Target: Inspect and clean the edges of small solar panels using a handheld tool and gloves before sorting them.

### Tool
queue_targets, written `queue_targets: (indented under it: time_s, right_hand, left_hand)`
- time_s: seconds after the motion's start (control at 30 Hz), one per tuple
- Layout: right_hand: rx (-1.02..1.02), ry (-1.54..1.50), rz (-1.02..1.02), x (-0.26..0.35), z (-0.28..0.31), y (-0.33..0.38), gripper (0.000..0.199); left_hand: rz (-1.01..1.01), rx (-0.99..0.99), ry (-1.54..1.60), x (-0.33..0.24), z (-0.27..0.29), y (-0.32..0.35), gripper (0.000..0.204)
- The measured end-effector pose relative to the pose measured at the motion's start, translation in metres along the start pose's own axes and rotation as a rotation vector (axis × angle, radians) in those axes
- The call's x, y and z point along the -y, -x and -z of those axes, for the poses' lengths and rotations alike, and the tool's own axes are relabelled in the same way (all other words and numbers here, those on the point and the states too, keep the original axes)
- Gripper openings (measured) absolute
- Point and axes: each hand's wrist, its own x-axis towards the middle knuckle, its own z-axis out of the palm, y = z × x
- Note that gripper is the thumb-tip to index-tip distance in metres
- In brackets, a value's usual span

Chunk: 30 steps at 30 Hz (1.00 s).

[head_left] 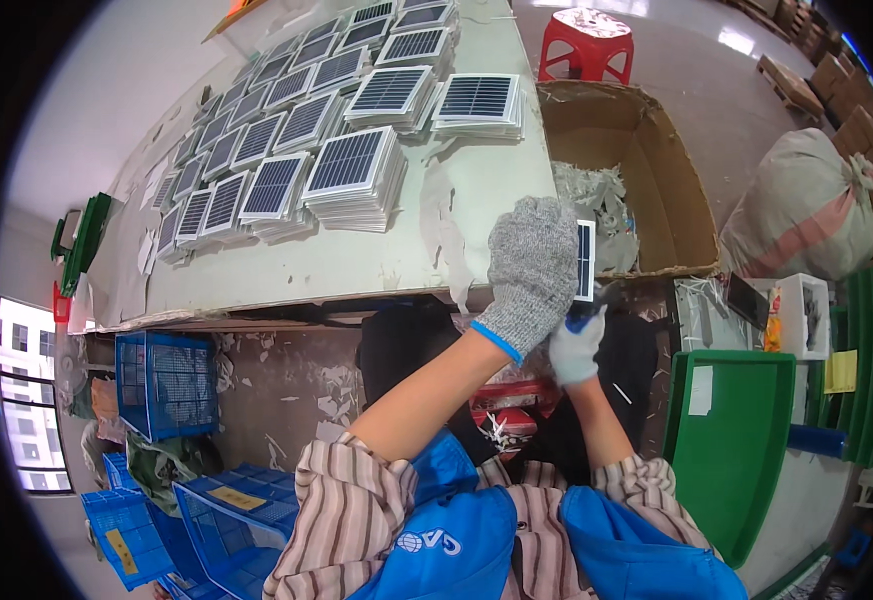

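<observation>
Left hand [534, 268], raised, clamps a small solar panel [585, 259]; right hand [577, 345] below grips a blue-handled tool [583, 318].

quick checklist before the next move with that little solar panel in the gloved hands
1. Left hand grips the small solar panel: ok.
2. Right hand holds a blue-handled tool below the panel: ok; tool tip cannot tell.
3. Both hands gloved: ok.
4. Cardboard box open beside the hands, scraps inside: ok.
5. Panel stacks lie neatly on the table: ok.
6. Panel surface condition: cannot tell, seen edge-on.
</observation>
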Motion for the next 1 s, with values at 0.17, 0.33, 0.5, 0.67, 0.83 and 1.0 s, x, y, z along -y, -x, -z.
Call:
queue_targets:
  time_s: [0.17, 0.33, 0.5, 0.67, 0.83, 1.0]
  right_hand:
    - [-0.007, -0.691, -0.177, -0.059, -0.041, -0.079, 0.021]
    - [0.149, -1.244, -0.714, 0.018, -0.039, -0.085, 0.030]
    - [0.012, -0.349, 0.068, 0.025, 0.021, -0.075, 0.041]
    - [0.390, 0.044, 0.440, 0.072, 0.081, -0.100, 0.042]
    - [0.314, -0.204, -0.524, 0.080, 0.153, -0.114, 0.012]
    - [0.200, -0.038, -0.835, 0.066, 0.250, -0.115, 0.016]
  left_hand:
    - [-0.150, -0.097, -0.017, -0.011, -0.014, -0.008, 0.026]
    - [-0.135, -0.006, 0.103, 0.001, 0.001, -0.006, 0.025]
    - [-0.088, -0.038, 0.153, -0.001, 0.007, -0.002, 0.029]
    - [-0.235, -0.245, 0.325, 0.032, -0.011, -0.027, 0.027]
    - [-0.413, -0.197, -0.105, 0.139, 0.023, -0.139, 0.082]
    - [-0.301, 0.411, 0.094, 0.132, 0.043, -0.164, 0.059]
